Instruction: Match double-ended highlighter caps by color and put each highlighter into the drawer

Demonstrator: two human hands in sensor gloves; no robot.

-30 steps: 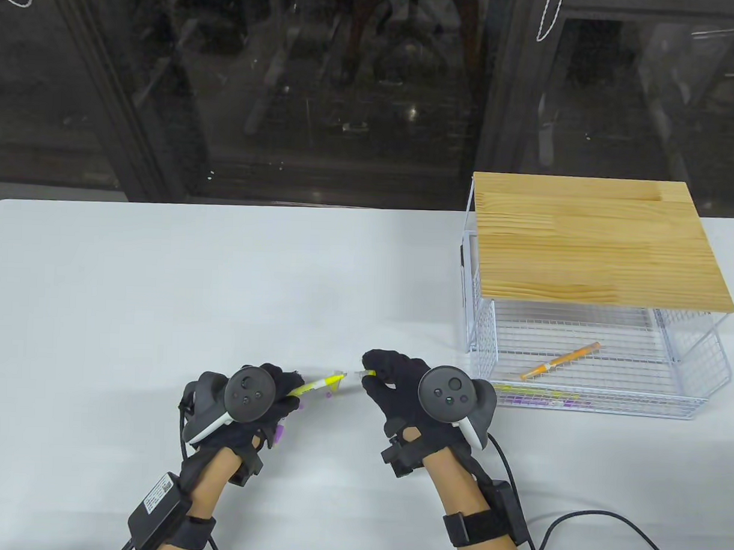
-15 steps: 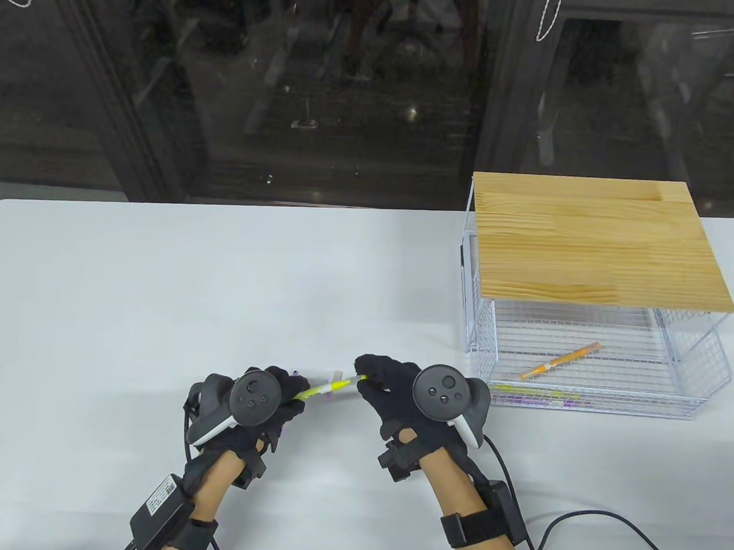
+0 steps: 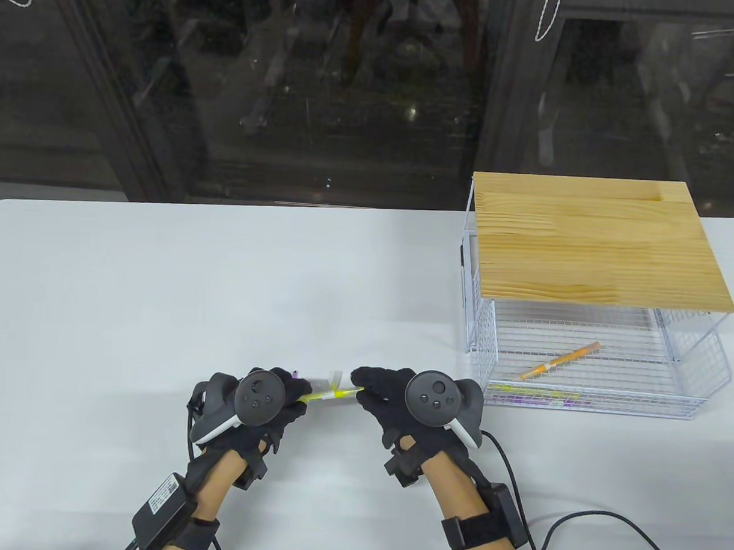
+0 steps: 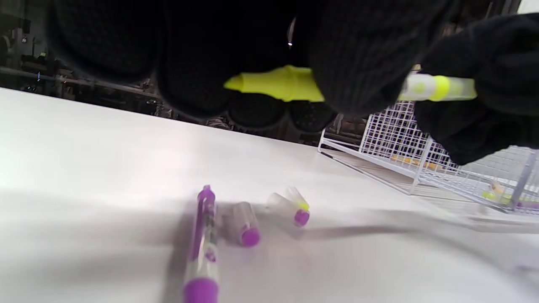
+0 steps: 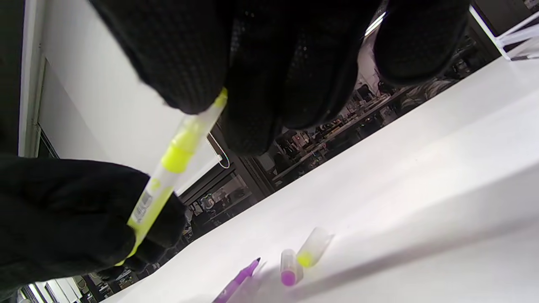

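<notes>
A white table (image 3: 223,270) stands before dark glass, with a wire drawer (image 3: 598,367) under a wooden top at its right, where an orange highlighter (image 3: 560,360) already lies. Above the near edge, the left hand (image 3: 260,403) curls its fingers round the barrel of a yellow highlighter (image 3: 330,394), while the right hand (image 3: 393,396) pinches the clear cap (image 5: 206,113) on its other end between thumb and fingertips. The pen looks light, stiff and smooth, so it would likely slide in gloved fingers; the barrel's middle seems the sound place to hold, with the cap gripped near its mouth and pushed straight along the pen. The caps appear small and prone to rolling. On the table beneath the hands lie a purple highlighter (image 4: 201,248), uncapped at one end, two purple-ended caps (image 4: 244,223) and a yellow-ended cap (image 5: 313,246), close together.
</notes>
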